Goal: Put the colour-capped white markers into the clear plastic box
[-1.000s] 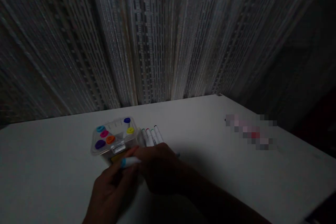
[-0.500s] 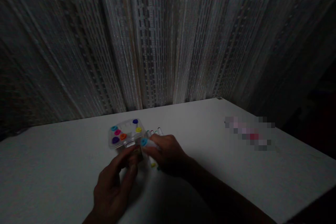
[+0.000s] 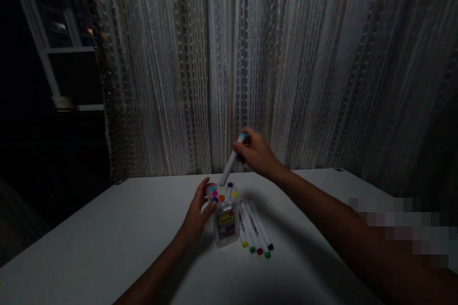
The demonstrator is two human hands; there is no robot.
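Note:
My right hand pinches a white marker near its light-blue end. The marker tilts, its lower end down at the open top of a clear plastic marker case. My left hand grips the case's left side, thumb at the front corner and fingers toward the back. Upright in the case stand several markers with coloured tops, among them an orange one and a dark blue one. A printed label shows on the case front. Right beside it lie several loose white markers with coloured ends.
The white table reaches back to a silvery string curtain. A window frame stands in the dark at the left. At the right, a blurred-out patch covers something on the table, partly behind my right forearm.
My right hand has lifted the light-blue-ended marker from beside the case to above its top. My left hand has come to the case's left side. The view has shifted left.

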